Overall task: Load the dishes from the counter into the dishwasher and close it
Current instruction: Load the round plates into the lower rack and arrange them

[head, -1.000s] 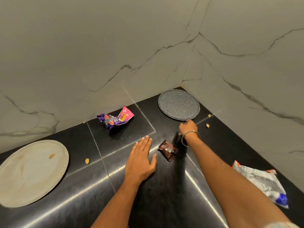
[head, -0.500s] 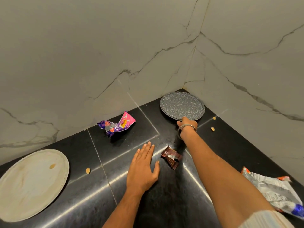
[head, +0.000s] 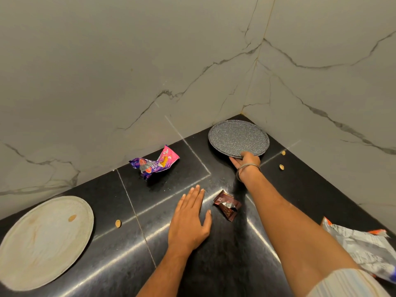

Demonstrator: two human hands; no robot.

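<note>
Gripping the near rim of the grey speckled plate (head: 237, 137) in the counter (head: 102, 189) corner, our right hand (head: 246, 162) pinches it; our left hand (head: 189, 219) lies flat, fingers straight. Writing on the purple wrapper (head: 154, 162) and brown wrapper (head: 227, 205) is unreadable.

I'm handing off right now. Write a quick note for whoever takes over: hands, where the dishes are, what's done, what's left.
Right hand: holds the near rim of the speckled grey plate in the counter corner, thumb on top, fingers under the edge; whether the plate has left the counter cannot be told.
Left hand: flat on the black counter, holding nothing.
Beige plate: at the far left, untouched, with a bit of shell on it.
Done: nothing loaded, as far as this view shows.
Left: carry both plates to the dishwasher, which is out of view, and close it.
</note>
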